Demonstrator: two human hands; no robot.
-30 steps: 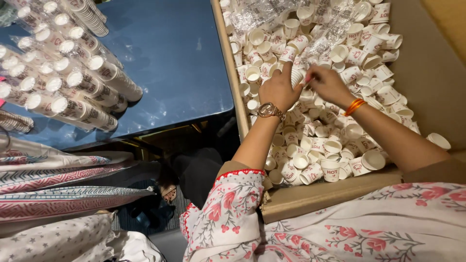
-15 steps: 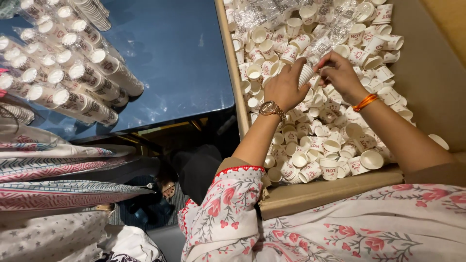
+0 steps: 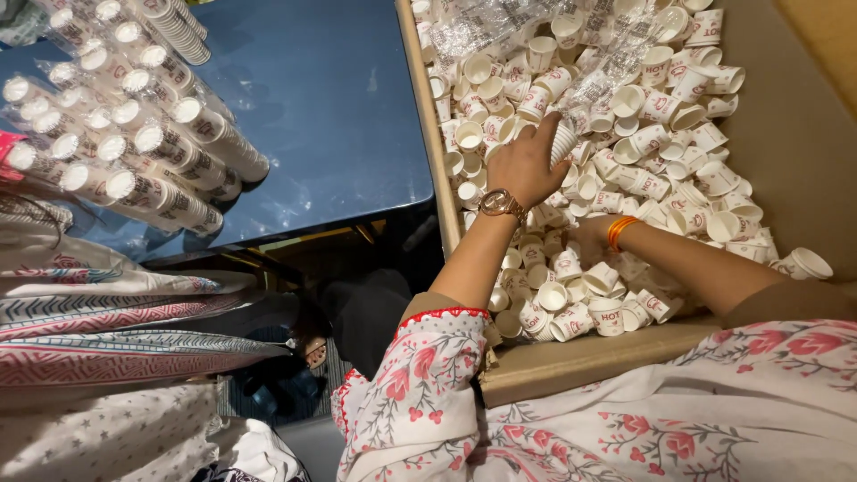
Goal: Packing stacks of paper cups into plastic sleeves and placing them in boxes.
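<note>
White paper cups point(image 3: 625, 178) lie loose in a cardboard box point(image 3: 571, 361), heaped against its left wall and across its floor, with clear wrap point(image 3: 500, 27) at the far end. The left hand point(image 3: 522, 165), a watch point(image 3: 502, 205) on its wrist, holds a short stack point(image 3: 561, 143) of cups between thumb and fingers above the heap near the left wall. The right hand point(image 3: 594, 236), with an orange bangle point(image 3: 619, 229), sinks among the cups near the front edge, its fingers hidden; sleeved stacks point(image 3: 134, 134) lie on the blue table point(image 3: 339, 116) left of the box.
</note>
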